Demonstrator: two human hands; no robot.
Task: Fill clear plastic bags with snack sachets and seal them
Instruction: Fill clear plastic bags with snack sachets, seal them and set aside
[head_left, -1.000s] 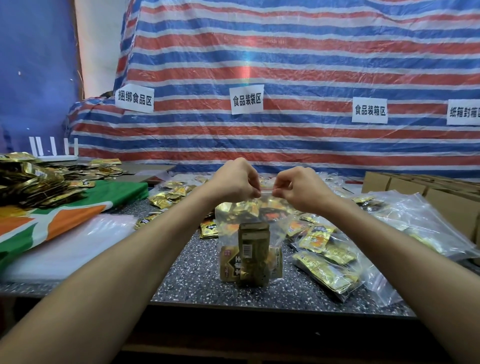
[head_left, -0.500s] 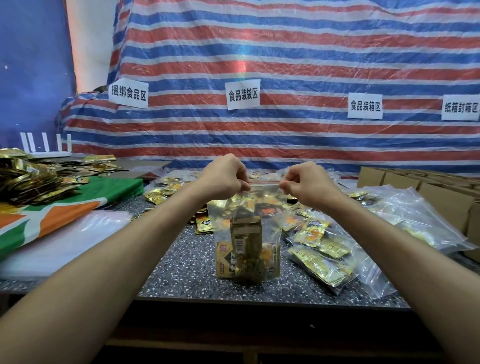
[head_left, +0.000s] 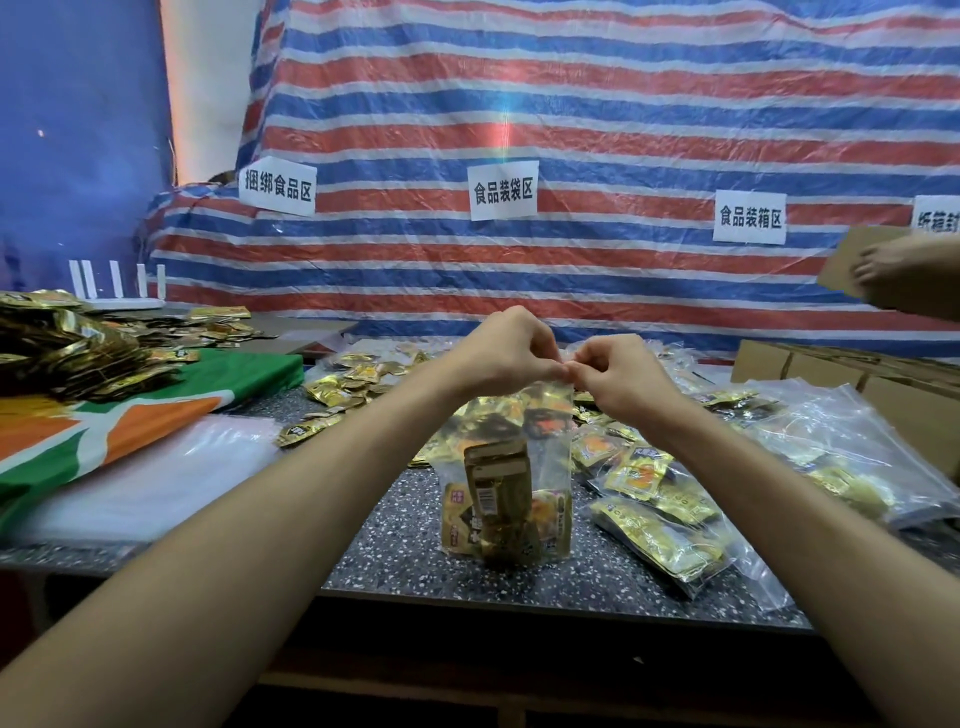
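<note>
Nearest you, the front edge of the dark speckled table runs just below a clear plastic bag. The bag stands upright on the table and is filled with gold snack sachets.

Your left hand and right hand meet above it with fingers curled. Both pinch the bag's top strip, and their fingertips touch at the middle.

The bag looks light, soft and slippery. Its film will probably buckle if you squeeze the body, so hold it along the top seal and support the base when lifting. The base sits near the table's edge, so a forward tip could send it off.

Just to the right lie filled bags, touching one another. To the left, empty clear bags lie beside a green and orange cloth. The bare speckled patch between them and the bag seems the best open room.

Farther back are loose sachets, with cardboard boxes at the right. Behind everything hangs a striped tarp with paper signs. At the far right, another person's hand holds cardboard.
</note>
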